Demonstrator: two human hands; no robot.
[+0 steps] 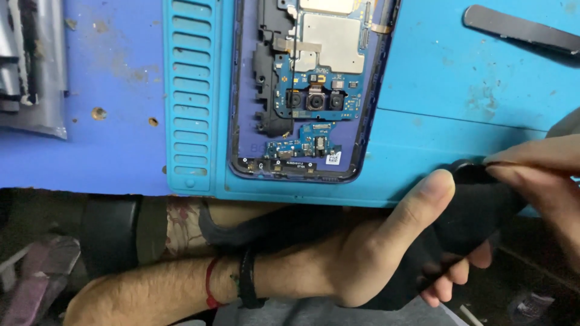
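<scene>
One view only: head cam, looking steeply down at the near edge of the worktop (90, 151), very close in. Opened phone (308, 90) on the blue mat (423, 90) fills the top centre, cut off by the upper edge. Left hand (374, 253) and right hand (544, 175) sit low right, the right partly out of frame.

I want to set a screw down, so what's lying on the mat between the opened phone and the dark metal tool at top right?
In the head view, nothing: only bare blue mat, lightly scuffed, separates the opened phone from the dark metal tool.
</scene>
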